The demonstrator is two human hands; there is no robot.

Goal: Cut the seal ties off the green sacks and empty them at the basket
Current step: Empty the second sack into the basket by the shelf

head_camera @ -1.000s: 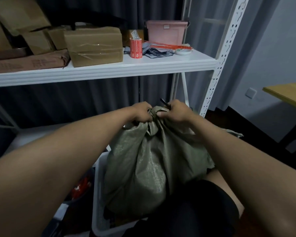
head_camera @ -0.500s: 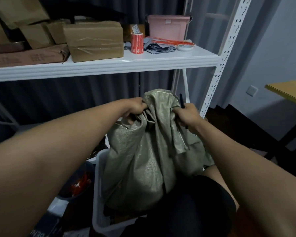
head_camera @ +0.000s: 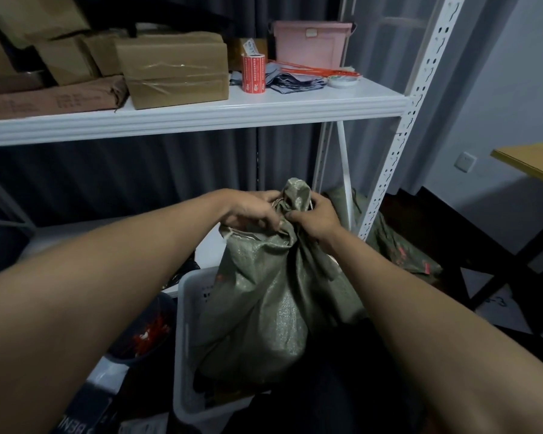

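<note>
A full green woven sack [head_camera: 264, 311] stands upright in the white plastic basket [head_camera: 185, 308] in front of me. My left hand [head_camera: 251, 211] grips the bunched neck of the sack from the left. My right hand [head_camera: 314, 217] grips the same neck from the right, its fingers curled into the fabric. The tip of the neck sticks up between both hands. No tie or cutting tool shows in either hand. More green sacks [head_camera: 398, 245] lie on the floor behind the shelf post.
A white metal shelf [head_camera: 201, 111] overhead carries cardboard boxes [head_camera: 173, 73], a red label roll [head_camera: 254, 73], a pink bin [head_camera: 311, 42] and red ties [head_camera: 314, 70]. A dark bucket [head_camera: 145, 333] sits left of the basket. A wooden table [head_camera: 533, 161] stands at right.
The sack's loose top, pulled up and spread half a second ago, is bunched into a tight neck again. Both hands have closed in together. The dark tool seen by my right hand no longer shows.
</note>
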